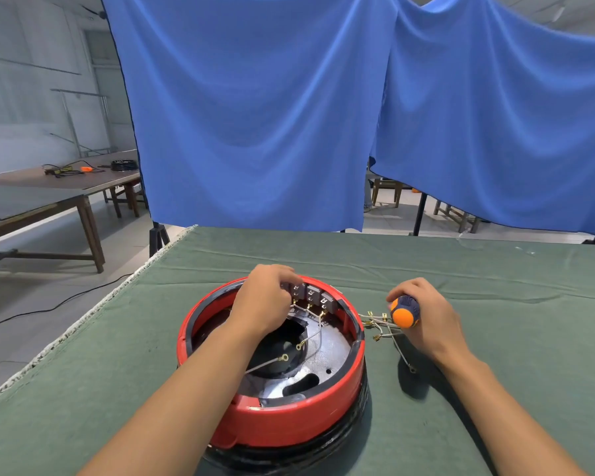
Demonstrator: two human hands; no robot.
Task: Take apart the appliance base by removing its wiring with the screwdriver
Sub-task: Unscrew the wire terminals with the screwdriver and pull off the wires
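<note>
A round red appliance base [282,420] with a black lower rim lies open on the green cloth, showing a metal plate inside. My left hand [265,297] reaches into its far side, fingers pinched at the grey switch blocks [311,294] where thin white wires [315,333] with brass ring terminals attach. My right hand [426,314] hovers to the right of the base and grips a screwdriver [405,311] by its orange and dark blue handle; the shaft is hidden. Loose removed wires [380,326] with brass connectors lie on the cloth under that hand.
The green cloth table [495,269] reaches to a frayed left edge. Blue curtains [289,115] hang behind it. Wooden tables [66,187] with cables stand at the far left, and a black cord runs across the floor.
</note>
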